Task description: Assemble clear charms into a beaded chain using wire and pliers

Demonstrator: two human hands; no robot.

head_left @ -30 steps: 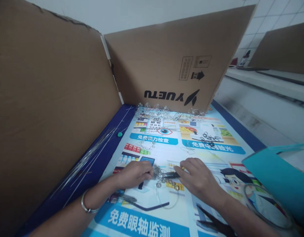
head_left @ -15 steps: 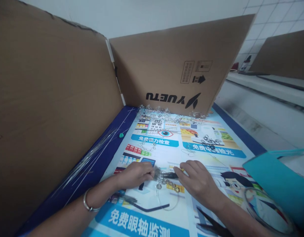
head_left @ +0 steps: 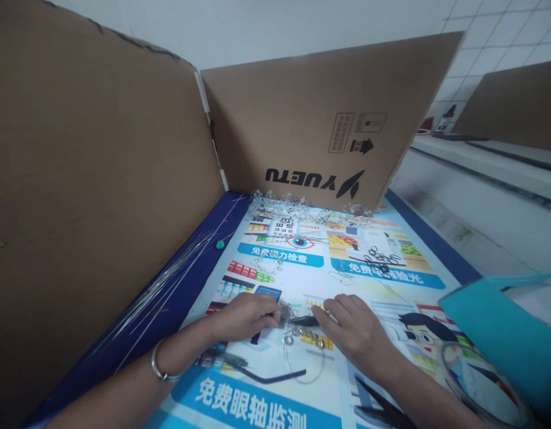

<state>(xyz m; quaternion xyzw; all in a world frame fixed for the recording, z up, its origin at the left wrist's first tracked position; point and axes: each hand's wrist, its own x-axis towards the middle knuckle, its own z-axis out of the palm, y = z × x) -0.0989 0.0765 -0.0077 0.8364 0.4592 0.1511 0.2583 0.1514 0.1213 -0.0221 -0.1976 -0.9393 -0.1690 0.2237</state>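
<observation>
My left hand (head_left: 253,316), closed with a silver bangle on its wrist, pinches a tuft of fine grey wires (head_left: 285,311). The wire ends poke out past the fingertips to the right. My right hand (head_left: 353,328) is wrapped round a pair of pliers (head_left: 305,320); their dark jaws point left and reach the wires. Whether the jaws are clamped on a wire is too small to tell. Just below the pliers lies a thin wire loop with shiny round beads (head_left: 320,344). A bundle of dark wire (head_left: 233,358) lies beneath my left hand.
Long loose wires (head_left: 168,280) lie along the left cardboard wall. Clear beaded pieces (head_left: 302,208) line the back panel (head_left: 329,119), with black loops (head_left: 380,257) nearer. At right are a teal container (head_left: 485,316) and a clear round dish (head_left: 448,369). A dark tool (head_left: 378,405) lies under my right forearm.
The view has tilted slightly, so the panels sit lower. My right hand and the pliers have turned and shifted slightly at the wires. My left hand keeps its grip in place.
</observation>
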